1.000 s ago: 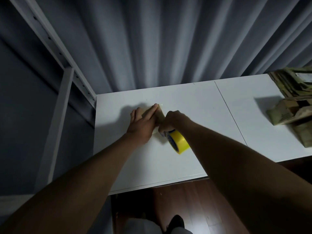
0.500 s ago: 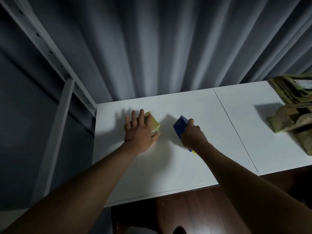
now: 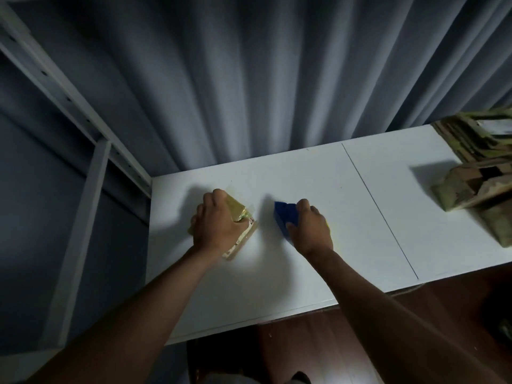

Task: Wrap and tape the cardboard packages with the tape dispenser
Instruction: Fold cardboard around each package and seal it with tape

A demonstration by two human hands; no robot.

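— Both hands have separated: the right hand pulled the tape dispenser away to the right.

— Why does the left hand hold the package?

— I think it turns it for more tape. Its fingers curl around the package on the bench; the right fingers grip the dispenser, near but apart.

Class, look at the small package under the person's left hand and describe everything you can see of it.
The package is a small flat block, cardboard by the task, with yellowish glossy tape over its top. A paler edge with reddish markings shows along its near side. It lies on the white table, left of the blue tape dispenser and apart from it. The left hand grips it from above, fingers curled round it, hiding much of its top.
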